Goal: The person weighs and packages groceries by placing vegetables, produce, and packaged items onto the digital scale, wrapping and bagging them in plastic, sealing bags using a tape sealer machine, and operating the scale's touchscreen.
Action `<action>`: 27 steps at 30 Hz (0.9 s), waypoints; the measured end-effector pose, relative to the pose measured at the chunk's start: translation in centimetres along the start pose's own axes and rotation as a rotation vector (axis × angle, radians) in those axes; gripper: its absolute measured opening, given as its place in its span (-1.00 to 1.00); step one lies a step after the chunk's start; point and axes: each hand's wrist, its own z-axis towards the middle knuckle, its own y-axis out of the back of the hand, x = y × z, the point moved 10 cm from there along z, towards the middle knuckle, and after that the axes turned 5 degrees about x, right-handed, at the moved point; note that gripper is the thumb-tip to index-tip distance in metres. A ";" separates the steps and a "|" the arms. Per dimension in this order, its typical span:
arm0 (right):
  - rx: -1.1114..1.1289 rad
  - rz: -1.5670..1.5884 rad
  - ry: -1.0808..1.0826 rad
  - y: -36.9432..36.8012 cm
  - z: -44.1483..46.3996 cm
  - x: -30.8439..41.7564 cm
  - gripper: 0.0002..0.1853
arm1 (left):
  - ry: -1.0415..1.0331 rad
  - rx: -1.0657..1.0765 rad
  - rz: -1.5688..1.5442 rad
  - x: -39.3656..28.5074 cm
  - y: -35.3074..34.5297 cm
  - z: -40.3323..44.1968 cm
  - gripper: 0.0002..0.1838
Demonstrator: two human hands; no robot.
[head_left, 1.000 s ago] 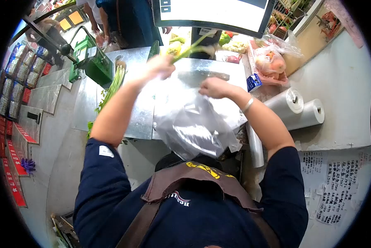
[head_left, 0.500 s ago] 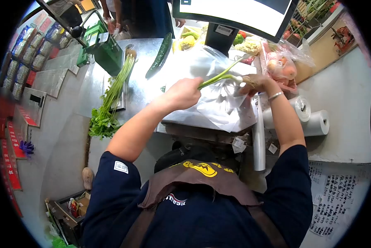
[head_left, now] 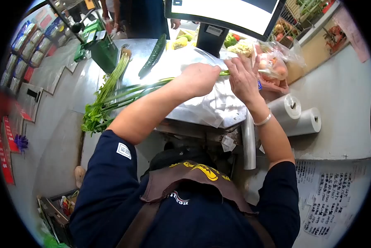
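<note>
Held the left arm (head_left: 150,110) and right arm (head_left: 279,138) forward, both bent and angled inward. Had the left hand (head_left: 200,79) curled closed, back upward, just beside the right hand (head_left: 243,79), with its back upward too and its fingers (head_left: 237,66) spread forward.

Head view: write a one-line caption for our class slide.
Left hand grips long green stalks, right hand close beside it, over a metal counter where a cucumber lies.

The left hand (head_left: 200,79) partly hides the green stalks (head_left: 153,85); the top edge crops the monitor (head_left: 224,17).
</note>
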 end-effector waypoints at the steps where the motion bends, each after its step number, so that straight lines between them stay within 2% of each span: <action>1: 0.086 0.169 -0.065 -4.3 0.0 -1.9 -0.73 | 0.022 -0.019 0.015 1.2 -1.7 0.4 -0.82; 2: 0.004 -0.045 0.027 -4.2 0.3 -1.0 -0.83 | 0.053 -0.039 0.032 2.8 -3.7 1.3 -0.82; 4: 0.150 0.007 0.002 -9.2 -0.3 -1.9 -0.78 | 0.184 -0.025 0.023 6.1 -7.0 1.6 -0.81; 5: 0.333 -0.048 -0.010 -12.1 -0.8 -2.2 -0.70 | 0.273 0.005 -0.007 7.7 -8.8 1.4 -0.79; 6: 0.514 0.027 -0.126 -15.6 -2.1 -3.4 -0.61 | 0.301 -0.037 0.048 9.1 -11.0 1.2 -0.69; 7: 0.679 -0.048 -0.123 -16.1 -2.1 -3.1 -0.47 | 0.325 0.060 0.054 8.0 -9.1 -0.5 -0.55; 9: 0.676 0.011 -0.128 -15.3 -2.1 -3.2 -0.26 | 0.211 -0.256 -0.130 9.5 -5.6 -2.6 -0.50; 11: 0.634 0.036 -0.156 -12.7 -1.5 -2.7 -0.27 | 0.339 -0.583 -0.380 17.1 -1.6 -7.5 -0.57; 12: 0.559 0.074 -0.151 -11.1 -0.9 -2.2 -0.28 | 0.429 -0.692 -0.273 22.2 -0.6 -9.9 -0.64; 13: 0.483 0.111 -0.151 -9.2 -0.5 -1.9 -0.30 | 0.684 -0.617 -0.233 24.9 1.8 -13.4 -0.68; 15: 0.372 0.230 -0.161 -6.4 -0.5 -0.9 -0.32 | 0.953 -0.358 -0.093 36.1 -2.6 -16.8 -0.72; 17: 0.249 0.344 -0.179 -4.4 -1.3 0.4 -0.38 | 1.040 -0.153 -0.019 41.3 -5.5 -19.3 -0.66; 18: 0.232 0.395 -0.218 -3.6 -1.6 1.1 -0.41 | 1.158 -0.154 0.066 44.4 -8.1 -20.6 -0.60; 20: 0.181 0.471 -0.307 -2.3 -2.6 2.2 -0.44 | 1.272 -0.096 -0.035 48.6 -12.6 -22.7 -0.49; 21: 0.150 0.496 -0.354 -1.8 -3.4 2.3 -0.45 | 1.267 -0.028 -0.225 49.3 -15.1 -22.8 -0.44; 23: 0.113 0.552 -0.457 -1.0 -5.2 1.8 -0.47 | 1.291 0.028 -0.041 46.0 -12.9 -22.9 -0.51; 25: 0.089 0.628 -0.566 -0.8 -7.1 1.3 -0.50 | 1.234 0.101 -0.135 47.8 -14.9 -23.1 -0.59; 27: 0.063 0.588 -0.552 -0.1 -7.8 1.1 -0.53 | 1.119 0.119 -0.153 49.3 -16.4 -23.2 -0.62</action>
